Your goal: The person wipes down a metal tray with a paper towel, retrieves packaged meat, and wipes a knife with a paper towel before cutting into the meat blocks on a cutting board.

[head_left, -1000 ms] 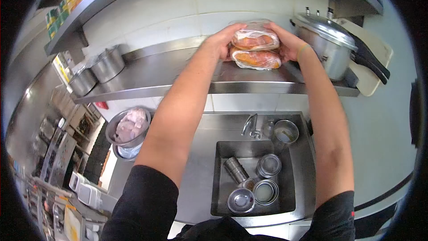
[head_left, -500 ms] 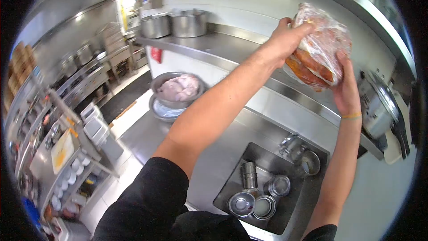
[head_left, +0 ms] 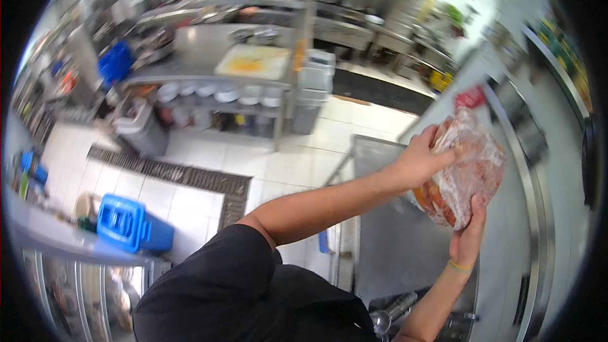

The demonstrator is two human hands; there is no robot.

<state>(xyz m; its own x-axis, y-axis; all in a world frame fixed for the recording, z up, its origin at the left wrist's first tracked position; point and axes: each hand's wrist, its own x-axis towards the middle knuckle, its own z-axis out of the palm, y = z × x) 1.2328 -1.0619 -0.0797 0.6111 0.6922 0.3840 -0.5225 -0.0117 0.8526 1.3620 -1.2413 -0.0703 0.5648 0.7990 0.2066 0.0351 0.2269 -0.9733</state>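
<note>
A clear plastic bag of orange-red food (head_left: 472,161), which looks like marinated meat, is held up over the steel counter (head_left: 399,259). My left hand (head_left: 425,159) grips its upper left side, fingers closed on the plastic. My right hand (head_left: 468,231) supports it from the lower right, thumb pressed against the front. Some of the fingers on the far side are hidden behind the bag. An elastic band circles my right wrist.
Steel pots and part of the sink show at the bottom, beside my right forearm. A blue bin (head_left: 130,225) stands on the tiled floor to the left. Across the aisle is a steel worktable with a stained cutting board (head_left: 253,62). A steel shelf (head_left: 538,215) runs along the right wall.
The view has swung left, bringing the aisle and worktable toward the middle and most of the sink out of sight. Both hands still hold the bag, which now appears lower in view.
</note>
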